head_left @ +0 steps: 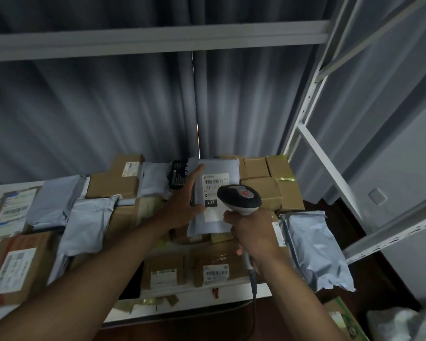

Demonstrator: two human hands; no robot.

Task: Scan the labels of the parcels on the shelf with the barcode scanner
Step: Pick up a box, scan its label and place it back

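Observation:
My left hand (186, 203) holds the left edge of a grey mailer parcel (221, 168), tilting it up above the pile, thumb on its face. The parcel's white label (214, 179) shows a barcode and a black "231" tag. My right hand (252, 232) grips the handle of a grey and black barcode scanner (240, 199), whose head sits just over the label's lower right part. The scanner's cable (253, 286) hangs down past the shelf front.
The white shelf (182, 301) is packed with cardboard boxes (261, 185) and grey mailers (86, 225). A large mailer (315, 249) overhangs the right end. White shelf uprights (303, 124) stand at right, grey curtain behind, another box (342, 318) on the floor.

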